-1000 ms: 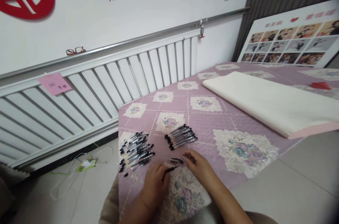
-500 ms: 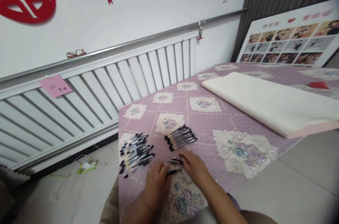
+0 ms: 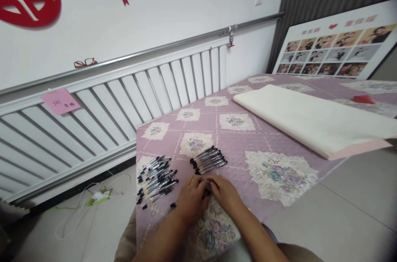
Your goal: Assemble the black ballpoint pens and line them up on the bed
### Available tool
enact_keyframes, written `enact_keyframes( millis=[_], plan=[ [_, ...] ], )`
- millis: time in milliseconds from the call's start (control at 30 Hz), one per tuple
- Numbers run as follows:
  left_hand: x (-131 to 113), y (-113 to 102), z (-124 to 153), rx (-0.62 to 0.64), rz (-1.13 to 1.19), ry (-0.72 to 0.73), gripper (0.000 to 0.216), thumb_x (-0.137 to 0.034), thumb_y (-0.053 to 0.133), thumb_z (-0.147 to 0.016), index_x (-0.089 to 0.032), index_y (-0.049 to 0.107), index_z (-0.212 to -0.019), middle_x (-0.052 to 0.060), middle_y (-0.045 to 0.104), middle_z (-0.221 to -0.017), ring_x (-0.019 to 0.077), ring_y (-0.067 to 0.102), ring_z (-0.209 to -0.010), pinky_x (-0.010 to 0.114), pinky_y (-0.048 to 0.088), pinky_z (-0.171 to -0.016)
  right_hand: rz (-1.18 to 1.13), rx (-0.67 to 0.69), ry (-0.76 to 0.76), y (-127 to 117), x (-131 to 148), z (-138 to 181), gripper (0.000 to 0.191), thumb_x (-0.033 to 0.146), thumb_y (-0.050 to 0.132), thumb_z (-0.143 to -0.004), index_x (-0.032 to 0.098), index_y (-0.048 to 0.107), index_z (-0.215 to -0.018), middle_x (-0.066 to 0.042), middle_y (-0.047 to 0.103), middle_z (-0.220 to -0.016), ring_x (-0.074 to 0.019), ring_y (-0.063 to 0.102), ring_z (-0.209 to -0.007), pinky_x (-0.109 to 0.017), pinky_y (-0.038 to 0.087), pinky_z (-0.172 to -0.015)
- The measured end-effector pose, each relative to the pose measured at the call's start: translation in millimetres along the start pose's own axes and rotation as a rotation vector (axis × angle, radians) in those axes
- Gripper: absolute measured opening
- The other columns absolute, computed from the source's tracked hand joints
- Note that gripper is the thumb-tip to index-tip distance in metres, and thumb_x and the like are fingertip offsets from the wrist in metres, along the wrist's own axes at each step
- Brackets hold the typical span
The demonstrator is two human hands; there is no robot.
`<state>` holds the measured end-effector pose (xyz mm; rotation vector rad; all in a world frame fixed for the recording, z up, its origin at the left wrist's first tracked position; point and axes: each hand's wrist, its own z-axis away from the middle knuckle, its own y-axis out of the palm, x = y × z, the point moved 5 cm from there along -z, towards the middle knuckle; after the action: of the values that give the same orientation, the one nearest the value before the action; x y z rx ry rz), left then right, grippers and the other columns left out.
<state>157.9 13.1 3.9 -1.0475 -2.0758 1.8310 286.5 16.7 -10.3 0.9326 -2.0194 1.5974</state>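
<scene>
My left hand (image 3: 190, 201) and my right hand (image 3: 223, 194) meet low on the purple quilt (image 3: 235, 142), fingers closed together round a black pen (image 3: 206, 191) that is mostly hidden between them. Just beyond my fingers lies a neat row of black-capped pens (image 3: 208, 159). A loose pile of several more pens (image 3: 156, 179) lies to the left of my left hand. A small black piece (image 3: 173, 205) sits on the quilt beside my left wrist.
A folded cream cloth (image 3: 310, 117) lies across the quilt at the right, with a small red object (image 3: 362, 98) behind it. A photo board (image 3: 335, 51) leans at the far right. A white radiator (image 3: 108, 105) with a pink note (image 3: 60, 101) lines the wall; cables (image 3: 99, 196) lie on the floor.
My right hand drew back to the left and took up the short dark piece. Both hands came together over the pen that my left hand was holding.
</scene>
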Motion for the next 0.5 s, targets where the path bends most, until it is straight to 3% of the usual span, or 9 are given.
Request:
enact_keyframes(
  millis=[167, 500],
  plan=[
    [0, -1, -6, 0.043, -0.002, -0.017, 0.021, -0.02, 0.057, -0.081, -0.02, 0.061, -0.102, 0.007, 0.057, -0.105, 0.0226, 0.051, -0.101, 0.038, 0.045, -0.089, 0.001, -0.008, -0.02, -1, 1, 0, 0.025, 0.022, 0.042, -0.088, 0.021, 0.065, -0.095, -0.005, 0.07, -0.092, -0.0204, 0.061, -0.088, -0.033, 0.044, -0.081],
    [25, -4, 19, 0.038, -0.245, -0.038, 0.009, -0.022, 0.055, -0.085, -0.022, 0.062, -0.091, 0.004, 0.059, -0.091, 0.0211, 0.053, -0.09, 0.035, 0.044, -0.082, 0.02, -0.014, -0.062, 0, -3, 0, 0.024, 0.022, 0.043, -0.087, 0.02, 0.066, -0.091, -0.006, 0.071, -0.088, -0.0221, 0.062, -0.083, -0.033, 0.044, -0.077]
  ],
)
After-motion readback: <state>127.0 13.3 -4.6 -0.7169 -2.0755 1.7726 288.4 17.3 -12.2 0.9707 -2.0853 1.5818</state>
